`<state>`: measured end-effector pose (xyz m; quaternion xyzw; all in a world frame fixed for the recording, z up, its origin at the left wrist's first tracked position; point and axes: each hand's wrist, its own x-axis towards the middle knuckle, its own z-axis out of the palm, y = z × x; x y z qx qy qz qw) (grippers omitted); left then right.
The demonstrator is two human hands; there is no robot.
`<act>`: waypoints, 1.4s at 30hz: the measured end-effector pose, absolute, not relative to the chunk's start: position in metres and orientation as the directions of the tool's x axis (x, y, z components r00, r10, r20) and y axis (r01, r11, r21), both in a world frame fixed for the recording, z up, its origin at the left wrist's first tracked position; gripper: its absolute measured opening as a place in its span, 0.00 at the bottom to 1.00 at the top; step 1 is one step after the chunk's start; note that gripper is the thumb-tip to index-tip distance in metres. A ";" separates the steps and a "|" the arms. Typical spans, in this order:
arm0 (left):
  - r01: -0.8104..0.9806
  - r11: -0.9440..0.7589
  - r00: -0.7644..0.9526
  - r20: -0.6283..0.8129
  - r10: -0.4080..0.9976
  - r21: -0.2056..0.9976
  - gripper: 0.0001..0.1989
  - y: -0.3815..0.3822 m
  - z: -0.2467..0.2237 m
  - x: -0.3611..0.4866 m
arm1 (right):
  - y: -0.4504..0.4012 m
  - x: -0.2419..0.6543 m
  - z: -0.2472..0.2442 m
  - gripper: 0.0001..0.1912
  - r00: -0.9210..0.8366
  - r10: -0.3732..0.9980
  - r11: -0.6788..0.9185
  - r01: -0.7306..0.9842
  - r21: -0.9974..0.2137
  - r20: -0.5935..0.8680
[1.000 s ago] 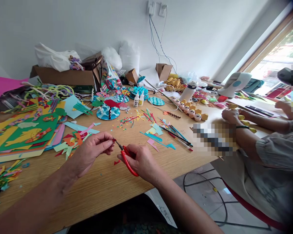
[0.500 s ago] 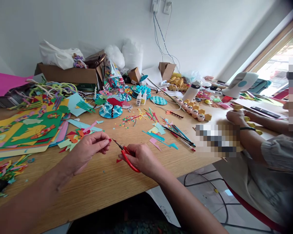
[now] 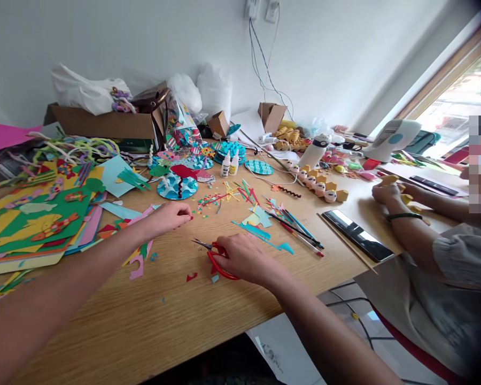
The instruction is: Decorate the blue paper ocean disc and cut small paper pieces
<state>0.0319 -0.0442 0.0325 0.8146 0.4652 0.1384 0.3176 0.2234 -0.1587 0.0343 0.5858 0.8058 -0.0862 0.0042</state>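
My left hand is closed in a pinch above the table, with a tiny red piece, seemingly paper, showing at the fingertips. Small scissors with red handles are in my right hand, their slightly parted blades pointing left, low over the wood. Just below the blades lies a red paper scrap. Beyond my left hand stands a blue-and-white patterned disc, which bears a red paper fish on a dark wavy stem.
Coloured paper sheets and fish cutouts cover the left side. White glue bottles stand mid-table. To the right are paintbrushes, a phone, a wooden stick and an egg-carton strip. A co-worker's hands hold yellow carton pieces.
My left hand has moved forward, away from the scissors, with the tiny red piece. My right hand has lowered the scissors slightly. The whole view has shifted a little.
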 end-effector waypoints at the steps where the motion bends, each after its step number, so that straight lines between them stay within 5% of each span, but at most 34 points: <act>1: 0.675 -0.388 0.542 -0.065 0.838 0.627 0.08 -0.037 0.030 0.036 | -0.158 0.225 0.034 0.17 -0.306 0.946 0.290 0.947 -0.137 -0.111; 18: 0.772 -0.501 0.558 -0.039 0.829 0.391 0.08 -0.006 0.025 0.052 | -0.153 0.239 0.043 0.13 -0.324 0.935 0.305 0.942 -0.137 -0.144; 27: 0.585 -0.514 0.729 -0.131 0.672 0.627 0.11 -0.061 0.043 0.049 | -0.161 0.227 0.048 0.14 -0.341 0.930 0.336 0.940 -0.056 -0.135; 33: 0.631 -0.509 0.742 -0.264 0.617 0.585 0.10 -0.086 0.043 0.041 | -0.172 0.218 0.048 0.15 -0.434 0.894 0.433 0.901 -0.031 -0.115; 42: 0.641 -0.561 0.727 -0.178 0.663 0.524 0.08 -0.097 0.033 0.026 | -0.182 0.249 0.051 0.08 -0.233 0.971 0.212 0.935 -0.283 -0.045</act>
